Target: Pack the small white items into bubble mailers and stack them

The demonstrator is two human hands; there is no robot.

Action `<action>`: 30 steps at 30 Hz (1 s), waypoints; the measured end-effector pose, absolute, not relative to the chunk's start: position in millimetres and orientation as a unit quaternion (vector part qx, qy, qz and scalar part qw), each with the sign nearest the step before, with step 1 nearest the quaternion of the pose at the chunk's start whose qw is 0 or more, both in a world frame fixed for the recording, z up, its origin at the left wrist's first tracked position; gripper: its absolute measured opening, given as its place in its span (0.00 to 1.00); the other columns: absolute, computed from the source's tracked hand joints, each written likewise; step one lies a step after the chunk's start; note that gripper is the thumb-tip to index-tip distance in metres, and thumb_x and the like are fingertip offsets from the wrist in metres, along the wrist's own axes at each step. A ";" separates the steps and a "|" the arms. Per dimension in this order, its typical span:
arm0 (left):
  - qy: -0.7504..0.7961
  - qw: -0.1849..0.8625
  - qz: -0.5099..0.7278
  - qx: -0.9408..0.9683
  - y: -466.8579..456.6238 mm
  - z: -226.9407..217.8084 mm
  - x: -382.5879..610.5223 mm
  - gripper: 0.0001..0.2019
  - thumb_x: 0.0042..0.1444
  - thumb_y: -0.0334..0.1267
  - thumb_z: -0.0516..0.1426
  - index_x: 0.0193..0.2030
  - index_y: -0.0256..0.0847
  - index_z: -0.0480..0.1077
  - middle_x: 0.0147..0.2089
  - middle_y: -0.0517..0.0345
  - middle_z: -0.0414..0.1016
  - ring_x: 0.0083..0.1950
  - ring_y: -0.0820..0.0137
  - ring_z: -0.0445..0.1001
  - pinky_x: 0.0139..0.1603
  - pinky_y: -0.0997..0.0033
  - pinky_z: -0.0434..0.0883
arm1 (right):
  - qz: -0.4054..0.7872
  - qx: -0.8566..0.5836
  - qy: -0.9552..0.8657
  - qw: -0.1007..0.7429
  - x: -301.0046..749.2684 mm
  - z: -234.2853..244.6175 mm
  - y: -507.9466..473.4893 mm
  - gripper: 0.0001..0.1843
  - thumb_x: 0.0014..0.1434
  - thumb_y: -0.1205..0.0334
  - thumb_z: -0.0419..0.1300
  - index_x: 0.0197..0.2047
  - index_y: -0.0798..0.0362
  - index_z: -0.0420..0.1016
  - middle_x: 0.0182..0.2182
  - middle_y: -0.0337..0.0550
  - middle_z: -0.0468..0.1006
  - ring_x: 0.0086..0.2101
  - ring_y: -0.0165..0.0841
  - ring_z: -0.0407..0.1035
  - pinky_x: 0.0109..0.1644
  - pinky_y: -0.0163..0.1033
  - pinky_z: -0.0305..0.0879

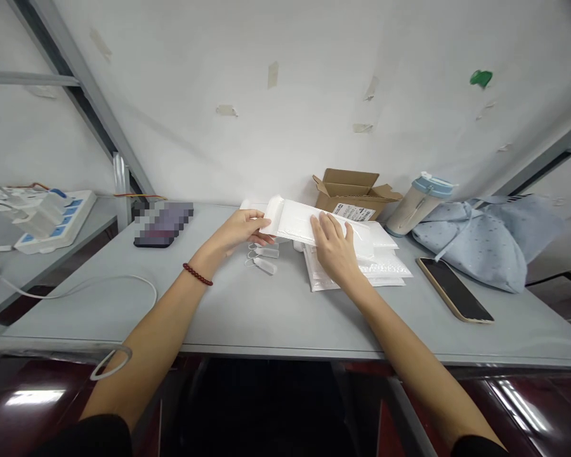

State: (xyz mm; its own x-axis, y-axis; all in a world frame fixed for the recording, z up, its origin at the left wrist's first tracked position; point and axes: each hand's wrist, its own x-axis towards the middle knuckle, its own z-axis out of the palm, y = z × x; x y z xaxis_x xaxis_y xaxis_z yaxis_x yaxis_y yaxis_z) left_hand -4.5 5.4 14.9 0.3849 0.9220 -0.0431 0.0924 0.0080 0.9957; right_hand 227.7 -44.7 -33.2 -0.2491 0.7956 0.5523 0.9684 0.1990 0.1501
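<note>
A white padded envelope [295,219] is held slightly tilted above the table. My left hand [242,230], with a beaded bracelet at the wrist, pinches the flap at its left end. My right hand [335,249] grips the envelope's near side, fingers over the top; its thumb is hidden. Beneath it lies a stack of similar white envelopes [385,270], partly covered by the held envelope and my right hand. Several small white tags [265,265] with thin loops lie just below my left hand.
An open cardboard box [347,190] stands by the wall, next to a blue-lidded cup [416,206]. At right are a light blue cloth bag [476,244] and a phone [457,289]. Leftward, a blurred dark phone-like object [164,241], a white cable [99,278] and a power strip [71,222].
</note>
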 end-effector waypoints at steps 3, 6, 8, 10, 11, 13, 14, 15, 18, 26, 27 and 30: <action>0.409 0.571 0.379 0.603 8.4 11.3 -4.7 0.12 0.51 0.41 0.63 0.40 0.36 0.74 0.35 0.51 0.80 0.31 0.68 0.77 0.31 0.70 0.72 | -0.251 -0.576 -0.754 0.193 223.9 -31.1 -47.5 0.33 0.60 0.78 0.41 0.68 0.55 0.55 0.66 0.60 0.60 0.65 0.46 0.52 0.64 0.63 0.50; 0.395 0.551 0.420 0.603 8.0 8.9 -0.5 0.17 0.46 0.42 0.66 0.43 0.37 0.74 0.34 0.55 0.80 0.31 0.68 0.76 0.29 0.71 0.70 | -0.251 -0.569 -0.757 0.201 219.5 -28.6 -51.1 0.33 0.60 0.75 0.45 0.69 0.55 0.54 0.67 0.62 0.56 0.67 0.48 0.49 0.63 0.61 0.51; 0.382 0.519 0.455 0.614 4.6 9.2 4.2 0.19 0.44 0.44 0.67 0.42 0.38 0.75 0.34 0.55 0.80 0.34 0.66 0.77 0.32 0.70 0.72 | -0.248 -0.561 -0.762 0.205 217.3 -27.1 -53.7 0.35 0.60 0.69 0.50 0.70 0.53 0.50 0.68 0.62 0.52 0.68 0.51 0.45 0.62 0.63 0.51; 0.369 0.487 0.472 0.636 -1.0 11.2 9.1 0.19 0.44 0.46 0.67 0.40 0.39 0.75 0.36 0.55 0.80 0.37 0.64 0.78 0.36 0.68 0.73 | -0.252 -0.552 -0.768 0.207 215.9 -25.9 -56.1 0.38 0.60 0.62 0.54 0.71 0.50 0.46 0.70 0.60 0.48 0.69 0.53 0.40 0.62 0.65 0.48; 0.364 0.475 0.471 0.648 -4.2 12.4 11.3 0.18 0.44 0.47 0.67 0.40 0.39 0.75 0.37 0.55 0.80 0.39 0.63 0.78 0.38 0.67 0.73 | -0.257 -0.548 -0.768 0.208 215.5 -25.4 -57.1 0.40 0.59 0.59 0.55 0.72 0.49 0.45 0.70 0.60 0.47 0.69 0.54 0.38 0.62 0.66 0.47; 0.355 0.466 0.463 0.665 -9.8 14.3 14.9 0.18 0.45 0.48 0.66 0.39 0.40 0.75 0.38 0.55 0.80 0.40 0.63 0.78 0.39 0.67 0.74 | -0.266 -0.543 -0.767 0.212 215.1 -24.5 -58.6 0.42 0.57 0.57 0.57 0.72 0.48 0.44 0.71 0.59 0.44 0.69 0.55 0.35 0.63 0.66 0.44; 0.351 0.467 0.456 0.671 -11.8 14.6 16.3 0.18 0.45 0.49 0.66 0.39 0.40 0.75 0.38 0.55 0.80 0.41 0.63 0.78 0.39 0.67 0.73 | -0.269 -0.542 -0.767 0.213 215.2 -24.0 -59.0 0.44 0.56 0.56 0.58 0.72 0.48 0.44 0.71 0.59 0.44 0.69 0.55 0.34 0.63 0.66 0.43; 0.348 0.470 0.450 0.675 -13.2 14.3 17.4 0.18 0.45 0.49 0.66 0.38 0.40 0.75 0.38 0.56 0.79 0.40 0.63 0.77 0.38 0.68 0.73 | -0.269 -0.542 -0.767 0.213 215.4 -23.5 -59.4 0.45 0.55 0.56 0.59 0.71 0.49 0.44 0.71 0.59 0.43 0.69 0.56 0.33 0.63 0.66 0.42; 0.346 0.480 0.430 0.682 -13.4 10.7 19.9 0.17 0.44 0.48 0.66 0.37 0.39 0.74 0.38 0.56 0.79 0.40 0.64 0.77 0.38 0.68 0.73 | -0.264 -0.545 -0.769 0.207 216.7 -22.4 -59.6 0.47 0.53 0.55 0.61 0.71 0.48 0.44 0.70 0.60 0.44 0.69 0.57 0.33 0.63 0.66 0.40; 0.380 0.505 0.418 0.653 -6.6 1.7 24.0 0.18 0.40 0.46 0.66 0.36 0.37 0.75 0.34 0.58 0.78 0.37 0.65 0.75 0.34 0.70 0.70 | -0.283 -0.519 -0.776 0.221 220.1 -24.2 -58.4 0.44 0.51 0.56 0.61 0.69 0.48 0.50 0.65 0.59 0.54 0.66 0.54 0.43 0.65 0.63 0.37; 0.386 0.502 0.418 0.651 -5.9 0.9 24.2 0.17 0.40 0.46 0.66 0.36 0.37 0.75 0.33 0.58 0.77 0.36 0.66 0.75 0.33 0.71 0.69 | -0.282 -0.518 -0.777 0.220 220.2 -24.3 -58.3 0.43 0.52 0.56 0.61 0.69 0.48 0.51 0.64 0.58 0.55 0.65 0.53 0.45 0.65 0.63 0.36; 0.404 0.470 0.426 0.659 -3.1 -3.5 24.6 0.13 0.42 0.45 0.65 0.31 0.37 0.74 0.30 0.59 0.75 0.33 0.68 0.73 0.31 0.72 0.67 | -0.271 -0.519 -0.782 0.214 220.7 -23.8 -58.1 0.39 0.53 0.59 0.59 0.68 0.46 0.54 0.62 0.56 0.58 0.63 0.52 0.49 0.65 0.63 0.35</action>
